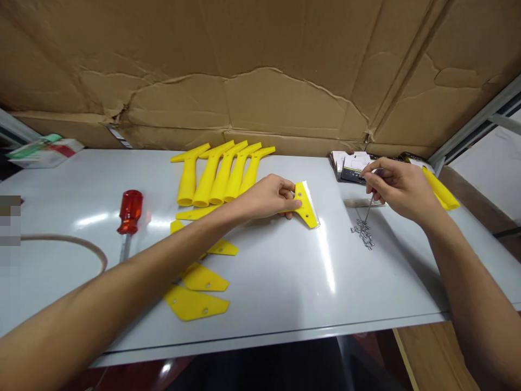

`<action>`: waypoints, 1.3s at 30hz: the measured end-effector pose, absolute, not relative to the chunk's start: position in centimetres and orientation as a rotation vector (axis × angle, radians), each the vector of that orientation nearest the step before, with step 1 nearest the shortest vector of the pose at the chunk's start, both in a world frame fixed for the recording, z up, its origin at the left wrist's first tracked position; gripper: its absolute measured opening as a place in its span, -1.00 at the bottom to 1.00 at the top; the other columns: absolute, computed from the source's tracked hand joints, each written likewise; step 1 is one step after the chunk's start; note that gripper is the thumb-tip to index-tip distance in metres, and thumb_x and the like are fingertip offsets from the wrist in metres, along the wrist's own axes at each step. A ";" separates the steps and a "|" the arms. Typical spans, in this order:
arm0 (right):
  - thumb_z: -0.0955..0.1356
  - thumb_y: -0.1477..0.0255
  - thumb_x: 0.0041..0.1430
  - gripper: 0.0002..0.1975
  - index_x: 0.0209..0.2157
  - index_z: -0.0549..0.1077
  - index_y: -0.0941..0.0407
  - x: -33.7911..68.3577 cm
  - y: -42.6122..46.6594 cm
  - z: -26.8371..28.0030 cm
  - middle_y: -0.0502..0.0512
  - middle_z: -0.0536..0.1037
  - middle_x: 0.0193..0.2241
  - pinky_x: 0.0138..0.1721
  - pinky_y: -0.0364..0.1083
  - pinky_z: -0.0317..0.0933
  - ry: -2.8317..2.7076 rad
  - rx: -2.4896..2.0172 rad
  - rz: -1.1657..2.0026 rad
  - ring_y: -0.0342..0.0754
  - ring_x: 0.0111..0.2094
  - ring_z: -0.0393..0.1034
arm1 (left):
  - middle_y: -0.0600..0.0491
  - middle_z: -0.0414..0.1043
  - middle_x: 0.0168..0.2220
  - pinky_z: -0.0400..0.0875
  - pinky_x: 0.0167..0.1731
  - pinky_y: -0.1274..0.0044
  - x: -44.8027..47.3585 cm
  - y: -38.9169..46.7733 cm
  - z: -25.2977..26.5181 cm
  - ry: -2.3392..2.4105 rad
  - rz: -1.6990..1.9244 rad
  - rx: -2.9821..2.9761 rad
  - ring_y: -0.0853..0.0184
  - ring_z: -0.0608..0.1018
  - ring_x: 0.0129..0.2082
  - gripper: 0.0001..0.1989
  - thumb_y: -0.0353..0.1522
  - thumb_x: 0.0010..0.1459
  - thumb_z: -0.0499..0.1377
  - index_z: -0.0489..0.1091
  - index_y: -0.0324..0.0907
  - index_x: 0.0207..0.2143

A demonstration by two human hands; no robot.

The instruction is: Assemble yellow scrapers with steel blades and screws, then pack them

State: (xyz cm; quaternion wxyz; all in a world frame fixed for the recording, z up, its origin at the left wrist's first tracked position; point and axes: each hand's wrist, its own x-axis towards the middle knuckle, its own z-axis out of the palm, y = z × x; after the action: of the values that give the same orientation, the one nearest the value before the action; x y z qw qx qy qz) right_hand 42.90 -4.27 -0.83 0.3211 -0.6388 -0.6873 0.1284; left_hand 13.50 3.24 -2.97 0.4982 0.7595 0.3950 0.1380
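My left hand (272, 195) is closed around a yellow scraper (304, 206) with a shiny blade along its right edge. Two small holes or screw heads show on its head. In my right hand (401, 187), the fingers pinch a thin metal rod (369, 210), perhaps a hex key or slim driver; its upper end is hidden. The rod's lower tip points down at a pile of small screws (364, 238). Behind that pile lies a flat metal strip (358, 203). Several flat yellow plates (203, 304) with holes lie beneath and beside my left forearm.
Several yellow scraper handles (187, 182) lie in a row at the back. A red-handled screwdriver (131, 209) is on the left. Small dark packages (352, 167) and another yellow piece (442, 190) sit at the right. A cardboard wall (244, 54) rises behind the white table (285, 304).
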 end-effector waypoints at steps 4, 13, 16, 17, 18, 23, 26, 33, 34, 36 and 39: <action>0.34 0.34 0.33 -0.86 -0.24 0.54 0.07 43.0 -4.2 -1.1 0.03 0.57 -0.50 -0.50 -0.09 0.33 -1.833 -1.666 0.315 -0.11 -0.58 0.45 | -0.03 0.65 -0.38 0.44 -0.40 0.54 13.5 3.3 -3.0 0.954 0.349 1.842 0.26 0.66 -0.38 -0.81 -0.31 0.09 0.35 0.58 -0.23 -0.25; 0.39 0.31 0.28 -0.85 -0.27 0.53 0.10 43.4 -3.7 -0.8 0.06 0.56 -0.52 -0.59 -0.11 0.29 -1.624 -1.653 0.447 -0.13 -0.62 0.40 | -0.02 0.64 -0.39 0.42 -0.42 0.55 13.4 3.4 -3.2 0.932 0.351 1.843 0.28 0.64 -0.42 -0.79 -0.29 0.10 0.35 0.58 -0.23 -0.23; 0.41 0.31 0.27 -0.86 -0.29 0.53 0.10 43.6 -3.7 -0.7 0.06 0.54 -0.54 -0.59 -0.09 0.28 -1.571 -1.633 0.431 -0.13 -0.63 0.37 | -0.04 0.65 -0.34 0.40 -0.39 0.55 13.4 3.3 -3.2 0.958 0.324 1.849 0.29 0.63 -0.38 -0.80 -0.30 0.16 0.30 0.58 -0.23 -0.21; 0.41 0.31 0.26 -0.86 -0.29 0.53 0.09 43.7 -3.7 -0.7 0.05 0.54 -0.54 -0.60 -0.09 0.27 -1.560 -1.634 0.423 -0.13 -0.63 0.36 | -0.04 0.65 -0.35 0.38 -0.39 0.55 13.4 3.3 -3.2 0.962 0.316 1.853 0.29 0.63 -0.37 -0.81 -0.31 0.17 0.30 0.57 -0.24 -0.22; 0.42 0.30 0.26 -0.86 -0.28 0.53 0.09 43.9 -3.6 -0.7 0.05 0.54 -0.53 -0.60 -0.09 0.27 -1.552 -1.638 0.409 -0.13 -0.63 0.36 | -0.04 0.65 -0.35 0.38 -0.39 0.56 13.4 3.3 -3.1 0.962 0.313 1.858 0.30 0.63 -0.37 -0.81 -0.31 0.18 0.29 0.57 -0.24 -0.22; 0.40 0.33 0.26 -0.90 -0.28 0.53 0.06 44.7 -3.5 -0.9 0.04 0.54 -0.52 -0.59 -0.09 0.25 -1.537 -1.690 0.322 -0.12 -0.63 0.36 | -0.02 0.64 -0.37 0.38 -0.39 0.56 13.3 3.3 -3.2 0.952 0.329 1.860 0.29 0.63 -0.38 -0.80 -0.30 0.16 0.31 0.57 -0.23 -0.21; 0.40 0.33 0.27 -0.89 -0.28 0.53 0.06 44.9 -3.3 -1.0 0.04 0.55 -0.53 -0.59 -0.09 0.25 -1.546 -1.705 0.324 -0.11 -0.63 0.36 | -0.03 0.64 -0.39 0.40 -0.40 0.55 13.4 3.3 -3.1 0.950 0.346 1.854 0.28 0.63 -0.40 -0.80 -0.29 0.11 0.34 0.57 -0.23 -0.24; 0.36 0.40 0.28 -0.91 -0.28 0.52 0.08 44.3 -3.2 -1.1 0.04 0.57 -0.52 -0.55 -0.10 0.29 -1.610 -1.762 0.274 -0.13 -0.62 0.40 | -0.03 0.64 -0.38 0.44 -0.38 0.51 13.4 3.1 -2.8 0.949 0.342 1.859 0.24 0.64 -0.38 -0.73 -0.26 0.08 0.36 0.56 -0.24 -0.21; 0.36 0.40 0.28 -0.91 -0.27 0.53 0.08 44.2 -3.3 -1.1 0.04 0.57 -0.51 -0.55 -0.10 0.29 -1.610 -1.765 0.280 -0.13 -0.62 0.40 | -0.04 0.64 -0.38 0.43 -0.37 0.51 13.4 3.1 -2.8 0.953 0.339 1.865 0.23 0.64 -0.37 -0.74 -0.26 0.08 0.36 0.56 -0.24 -0.22; 0.35 0.40 0.28 -0.90 -0.26 0.53 0.08 44.0 -3.4 -1.0 0.04 0.57 -0.52 -0.56 -0.10 0.29 -1.608 -1.767 0.299 -0.13 -0.62 0.40 | -0.04 0.64 -0.37 0.42 -0.37 0.50 13.4 3.2 -2.8 0.961 0.329 1.869 0.23 0.64 -0.36 -0.75 -0.25 0.10 0.35 0.55 -0.24 -0.24; 0.35 0.39 0.29 -0.90 -0.25 0.53 0.08 43.6 -3.5 -1.0 0.04 0.56 -0.52 -0.57 -0.09 0.29 -1.608 -1.752 0.324 -0.12 -0.61 0.40 | -0.04 0.64 -0.36 0.42 -0.35 0.50 13.4 3.2 -2.9 0.964 0.311 1.869 0.24 0.64 -0.35 -0.74 -0.24 0.13 0.32 0.56 -0.24 -0.20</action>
State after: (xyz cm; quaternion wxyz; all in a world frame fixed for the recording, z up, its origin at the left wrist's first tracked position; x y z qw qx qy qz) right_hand 43.62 -3.54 -0.95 0.3624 -0.6804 -0.6244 0.1260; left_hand 13.43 3.20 -2.92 0.4863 0.7682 0.3962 0.1279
